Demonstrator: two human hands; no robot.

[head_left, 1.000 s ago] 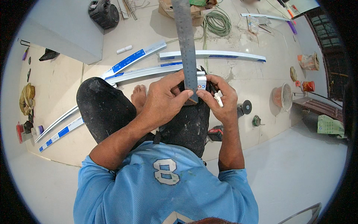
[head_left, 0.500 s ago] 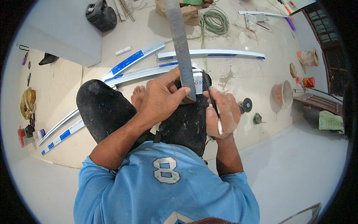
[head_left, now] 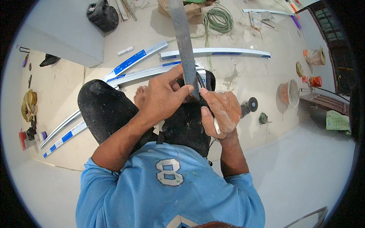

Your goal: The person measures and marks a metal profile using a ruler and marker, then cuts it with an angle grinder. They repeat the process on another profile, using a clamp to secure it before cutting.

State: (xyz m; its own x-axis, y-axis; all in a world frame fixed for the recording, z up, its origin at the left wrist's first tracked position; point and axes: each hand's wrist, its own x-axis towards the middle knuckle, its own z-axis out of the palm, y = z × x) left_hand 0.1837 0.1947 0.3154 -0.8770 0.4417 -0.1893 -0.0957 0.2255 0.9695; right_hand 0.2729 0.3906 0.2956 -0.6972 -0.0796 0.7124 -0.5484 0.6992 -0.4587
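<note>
A long grey metal ruler, with a wooden-looking block at its near end, is in my left hand. Thumb and fingers pinch it near that end, above my right knee. My right hand is closed round a slim black-and-white pen. The pen's dark front part lies close against the ruler's right edge; whether its tip touches anything is hidden. Under the ruler on the knee shows the end of a white strip with blue print, mostly covered by my hands and the ruler.
White-and-blue metal profiles lie ahead and to the left. An angle grinder sits right of my right hand, near a small green object. Farther right stands a bucket. A coiled green hose and black bag lie ahead.
My right hand has moved left with the pen, up to the ruler's edge. The ruler has turned slightly in my left hand, which otherwise stays in place.
</note>
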